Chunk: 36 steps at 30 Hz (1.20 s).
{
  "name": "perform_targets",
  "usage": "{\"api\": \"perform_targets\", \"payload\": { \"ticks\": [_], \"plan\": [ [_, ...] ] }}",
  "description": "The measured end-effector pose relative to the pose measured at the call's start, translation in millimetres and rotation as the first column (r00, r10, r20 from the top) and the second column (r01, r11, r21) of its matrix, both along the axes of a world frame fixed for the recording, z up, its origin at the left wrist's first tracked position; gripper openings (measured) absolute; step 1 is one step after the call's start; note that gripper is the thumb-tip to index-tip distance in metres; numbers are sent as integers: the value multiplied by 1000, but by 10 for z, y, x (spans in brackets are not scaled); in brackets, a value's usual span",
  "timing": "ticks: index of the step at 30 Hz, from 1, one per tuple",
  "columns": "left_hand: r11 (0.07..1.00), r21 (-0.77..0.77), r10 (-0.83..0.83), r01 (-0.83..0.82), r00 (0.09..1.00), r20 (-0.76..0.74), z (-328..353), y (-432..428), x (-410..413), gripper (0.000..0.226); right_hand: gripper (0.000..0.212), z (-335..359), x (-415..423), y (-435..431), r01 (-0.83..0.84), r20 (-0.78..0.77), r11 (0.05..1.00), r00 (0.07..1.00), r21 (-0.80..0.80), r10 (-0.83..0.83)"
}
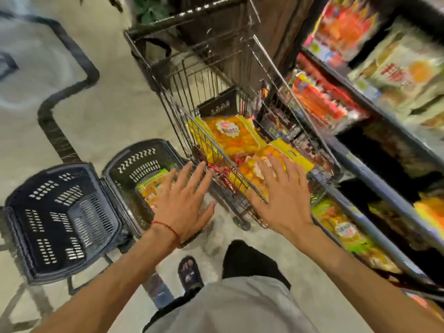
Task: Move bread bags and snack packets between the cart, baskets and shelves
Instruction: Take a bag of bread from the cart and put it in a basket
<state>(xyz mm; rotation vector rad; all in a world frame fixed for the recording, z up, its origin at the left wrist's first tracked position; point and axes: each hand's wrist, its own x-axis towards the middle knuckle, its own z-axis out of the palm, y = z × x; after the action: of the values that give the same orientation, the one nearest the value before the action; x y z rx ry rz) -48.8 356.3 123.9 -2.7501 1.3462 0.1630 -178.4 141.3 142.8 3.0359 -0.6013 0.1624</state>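
On the floor at the left, a dark basket [62, 219] is sitting beside a second basket [134, 152], which is holding a yellow packet [150, 188], probably to keep transfers short. The left hand [185, 207] is hovering between that basket and the cart [192, 68], fingers straight and spread, holding nothing. Yellow bread bags [230, 135] are lying in the cart's near end. The right hand [283, 198] is reaching over them, fingers splayed and gripping nothing, seemingly about to take one. Stocked shelves [360, 150] are lining the right, and a pale stone floor [115, 111] with a dark inlaid band is spreading underneath.

floor [120, 104]: pale stone, black inlay band [46, 118] | plant [150, 8]: green, top edge | sandal [189, 272]: black, on foot
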Motion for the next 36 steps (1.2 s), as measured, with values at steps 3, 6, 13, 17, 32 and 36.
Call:
{"api": "perform_targets", "payload": {
  "ticks": [3,6,13,17,32,36],
  "plan": [
    [998,8,-68,68,997,30,56,-334,-70,78,69,21,-219,-340,52,14,999,999,1,-52],
    [995,-2,-101,101,993,57,52,-699,-158,77,71,-4,-371,-727,81,-38,996,996,-36,-82],
    [996,51,-77,74,995,59,-68,-1805,-381,78,74,-261,-558,-1886,12,-42,1000,999,-4,-13],
    [996,92,-19,14,998,53,-188,-2329,-503,77,75,-413,-647,-2479,-95,-81,994,992,48,98],
    [963,105,259,-248,959,-117,-497,-2622,-592,79,72,-549,-86,-3007,-315,-155,946,933,79,324],
    [943,148,316,-297,939,-133,-647,-2786,-611,79,74,-725,118,-3228,-363,-245,926,893,105,378]
  ]
}}
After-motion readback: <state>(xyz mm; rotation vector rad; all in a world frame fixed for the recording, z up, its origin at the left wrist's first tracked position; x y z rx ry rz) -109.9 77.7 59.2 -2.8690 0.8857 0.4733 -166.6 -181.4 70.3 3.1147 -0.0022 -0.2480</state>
